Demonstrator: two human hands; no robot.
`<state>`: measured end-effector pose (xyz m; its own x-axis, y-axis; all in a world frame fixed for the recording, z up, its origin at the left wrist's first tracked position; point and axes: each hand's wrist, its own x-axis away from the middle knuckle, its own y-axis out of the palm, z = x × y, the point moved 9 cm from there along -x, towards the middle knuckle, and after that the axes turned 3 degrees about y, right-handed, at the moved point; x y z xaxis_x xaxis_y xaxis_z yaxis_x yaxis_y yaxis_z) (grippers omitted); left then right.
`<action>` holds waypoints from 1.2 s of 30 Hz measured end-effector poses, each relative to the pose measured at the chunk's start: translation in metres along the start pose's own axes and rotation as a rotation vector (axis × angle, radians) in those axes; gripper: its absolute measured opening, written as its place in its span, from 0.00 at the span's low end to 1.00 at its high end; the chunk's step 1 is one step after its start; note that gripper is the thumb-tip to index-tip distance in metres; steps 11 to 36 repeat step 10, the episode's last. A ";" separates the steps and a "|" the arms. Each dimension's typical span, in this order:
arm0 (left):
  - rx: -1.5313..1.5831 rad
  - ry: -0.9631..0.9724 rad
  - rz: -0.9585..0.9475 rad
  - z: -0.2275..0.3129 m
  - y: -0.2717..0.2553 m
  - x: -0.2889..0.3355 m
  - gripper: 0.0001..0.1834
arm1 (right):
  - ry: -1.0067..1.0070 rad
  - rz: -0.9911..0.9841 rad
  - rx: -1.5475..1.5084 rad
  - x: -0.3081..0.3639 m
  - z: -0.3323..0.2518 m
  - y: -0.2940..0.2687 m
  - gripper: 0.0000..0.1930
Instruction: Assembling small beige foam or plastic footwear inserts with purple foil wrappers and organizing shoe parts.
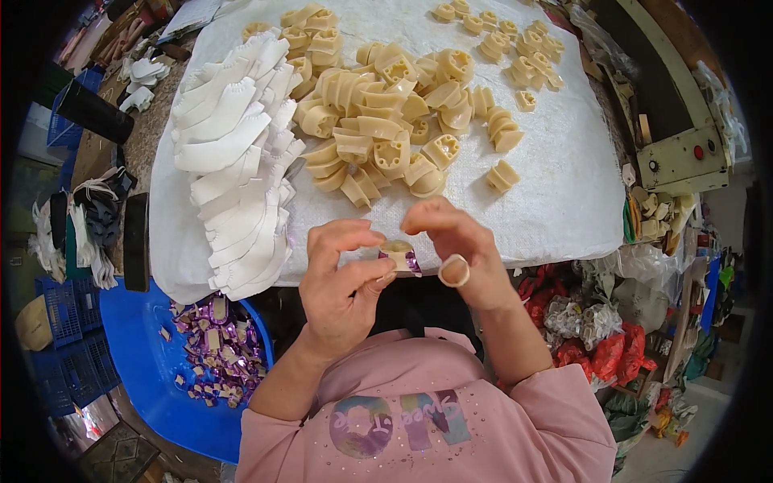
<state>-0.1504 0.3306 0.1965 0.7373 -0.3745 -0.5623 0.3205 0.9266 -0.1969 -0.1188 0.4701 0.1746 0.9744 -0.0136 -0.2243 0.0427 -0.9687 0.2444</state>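
Note:
Over the front edge of the table, my left hand (pixel 342 274) is closed, pinching a small beige block with shiny purple covering (pixel 398 254) between thumb and fingers. It looks like a shoe heel partly wrapped in metallic material. Just right of it is my right hand (pixel 475 253), its fingers curved and apart, with nothing visible in them. A pale round band (pixel 454 271) sits at one of its digits. Beyond my hands lies a heap of glossy beige moulded heels (pixel 374 121), several with hollow ends. White curved pieces (pixel 233 161) lie overlapped in a long stack to the left.
White sheeting (pixel 555 169) covers the table. More beige heels (pixel 531 60) stand at the far right. Below left, a blue tub (pixel 145 362) holds many purple-covered pieces (pixel 221 354). A pale green machine (pixel 684 157) stands at the right, with red and clear plastic bags (pixel 600 346) below.

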 end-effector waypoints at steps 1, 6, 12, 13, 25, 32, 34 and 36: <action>-0.103 0.099 -0.011 0.009 0.000 0.000 0.06 | 0.089 -0.009 0.096 -0.006 0.003 -0.001 0.16; -0.132 0.196 -0.067 0.016 0.001 0.010 0.07 | 0.230 -0.110 0.236 -0.008 0.007 -0.006 0.27; 0.280 -0.334 -0.097 -0.029 0.005 0.019 0.36 | -0.086 -0.118 0.488 -0.008 -0.012 -0.005 0.30; 0.280 -0.334 -0.097 -0.029 0.005 0.019 0.36 | -0.086 -0.118 0.488 -0.008 -0.012 -0.005 0.30; 0.280 -0.334 -0.097 -0.029 0.005 0.019 0.36 | -0.086 -0.118 0.488 -0.008 -0.012 -0.005 0.30; 0.280 -0.334 -0.097 -0.029 0.005 0.019 0.36 | -0.086 -0.118 0.488 -0.008 -0.012 -0.005 0.30; 0.280 -0.334 -0.097 -0.029 0.005 0.019 0.36 | -0.086 -0.118 0.488 -0.008 -0.012 -0.005 0.30; 0.280 -0.334 -0.097 -0.029 0.005 0.019 0.36 | -0.086 -0.118 0.488 -0.008 -0.012 -0.005 0.30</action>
